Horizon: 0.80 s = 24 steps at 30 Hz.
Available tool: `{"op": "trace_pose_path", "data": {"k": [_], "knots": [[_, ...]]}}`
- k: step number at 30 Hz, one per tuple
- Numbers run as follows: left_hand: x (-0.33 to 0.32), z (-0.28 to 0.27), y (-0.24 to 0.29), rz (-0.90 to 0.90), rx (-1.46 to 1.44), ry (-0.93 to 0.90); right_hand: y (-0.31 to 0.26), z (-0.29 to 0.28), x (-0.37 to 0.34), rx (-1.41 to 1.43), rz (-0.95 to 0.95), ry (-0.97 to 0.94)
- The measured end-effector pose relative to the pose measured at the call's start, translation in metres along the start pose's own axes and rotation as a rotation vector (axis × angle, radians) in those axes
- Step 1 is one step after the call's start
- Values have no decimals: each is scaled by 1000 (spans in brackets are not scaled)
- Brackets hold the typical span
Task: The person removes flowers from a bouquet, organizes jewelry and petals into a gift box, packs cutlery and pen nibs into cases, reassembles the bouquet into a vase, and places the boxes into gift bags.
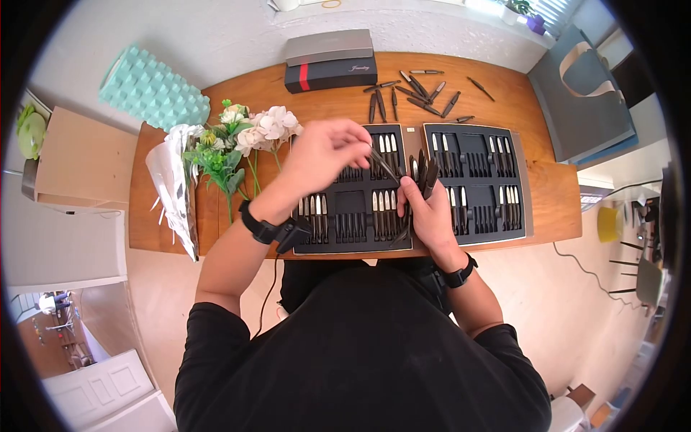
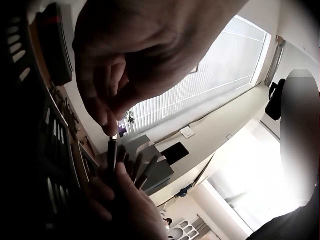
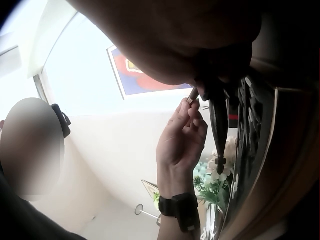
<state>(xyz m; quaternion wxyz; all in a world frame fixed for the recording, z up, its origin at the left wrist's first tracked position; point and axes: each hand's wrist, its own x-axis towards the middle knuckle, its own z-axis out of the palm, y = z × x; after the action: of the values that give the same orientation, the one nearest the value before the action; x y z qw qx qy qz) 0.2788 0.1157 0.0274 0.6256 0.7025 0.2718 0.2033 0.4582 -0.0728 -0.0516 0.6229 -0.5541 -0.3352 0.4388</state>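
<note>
above the open case (image 1: 350,201), the left hand's (image 1: 325,157) grip pinches one end of a slim dark tool (image 1: 385,166), while the right hand's (image 1: 433,216) grip closes round its other end and a bunch of similar tools (image 1: 430,176), probably so single pieces are quick to draw off. the case's slots likely keep pieces parted and aligned; hands and bunch hide some of its middle. beyond the case, loose tools (image 1: 435,92) lie scattered on the table (image 1: 554,198) near a black box (image 1: 331,77); left of it, flowers (image 1: 276,124) lie beside silver foil (image 1: 173,183).
</note>
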Motion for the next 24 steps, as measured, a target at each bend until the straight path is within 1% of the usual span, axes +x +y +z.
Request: {"op": "trace_pose_path", "data": {"k": [1, 2, 4, 5, 7, 8, 14, 18, 20, 21, 23, 24], "knots": [[0, -11, 3, 37, -32, 43, 0, 0, 0, -2, -3, -6], [1, -25, 4, 36, -29, 41, -1, 0, -1, 1, -3, -4], [3, -51, 3, 4, 95, 88, -2, 1, -2, 12, -5, 5], [5, -59, 0, 5, 97, 89, -2, 2, -2, 13, -6, 3], [5, -70, -9, -112, 311, -54, -2, 3, -1, -6, 13, 15], [6, -70, -15, -79, 363, -80, -2, 3, -1, -6, 11, 13], [12, -63, -12, -60, 531, -134, -3, 2, -2, 19, 0, 10], [20, -57, -17, -59, 584, -115, 0, 1, -1, 24, 2, 2], [23, -56, -25, 5, 665, -65, 0, 1, -1, 23, 0, -2], [23, -54, -30, 4, 664, -65, -1, 1, -1, 15, 2, 0], [22, -49, -38, 113, 722, -45, 0, 2, -1, 7, 4, 2], [20, -45, -37, 113, 722, -45, 0, 1, -1, 14, 8, 5]]}}
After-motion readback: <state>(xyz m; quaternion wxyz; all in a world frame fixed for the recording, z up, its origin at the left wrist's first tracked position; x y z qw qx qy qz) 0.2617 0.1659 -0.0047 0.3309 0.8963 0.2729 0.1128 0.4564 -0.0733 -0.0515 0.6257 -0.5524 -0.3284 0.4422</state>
